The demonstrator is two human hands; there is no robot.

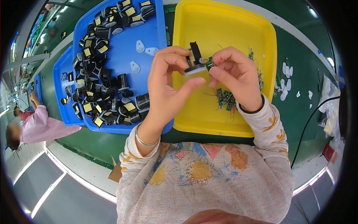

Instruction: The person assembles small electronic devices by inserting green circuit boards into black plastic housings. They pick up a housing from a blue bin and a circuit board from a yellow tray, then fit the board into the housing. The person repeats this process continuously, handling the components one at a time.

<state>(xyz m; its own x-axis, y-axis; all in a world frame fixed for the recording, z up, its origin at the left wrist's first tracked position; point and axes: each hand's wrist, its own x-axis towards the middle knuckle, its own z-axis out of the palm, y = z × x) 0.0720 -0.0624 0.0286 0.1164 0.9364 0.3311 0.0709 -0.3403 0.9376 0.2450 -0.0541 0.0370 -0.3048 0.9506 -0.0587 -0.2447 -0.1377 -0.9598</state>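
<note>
Above the yellow tray (227, 128), my left hand (167, 76) grips a black plastic housing (194, 58) with a pale base, its fingers behind the part and the thumb stretched out below it. My right hand (236, 72) pinches a small green circuit board (210, 64) between thumb and fingertips, right beside the housing. A thin wire seems to run between board and housing; whether it is joined I cannot tell. Under my right hand, several green circuit boards (225, 98) with thin wires lie in the yellow tray.
To the left, a blue tray (123, 44) holds many black housings (89, 67) and a few loose grey-white pieces (135, 67). White pieces (287, 71) lie on the green table (294, 108) at right, near plastic bags (330, 100) and a black cable (307, 127). Another person (41, 121) sits far left.
</note>
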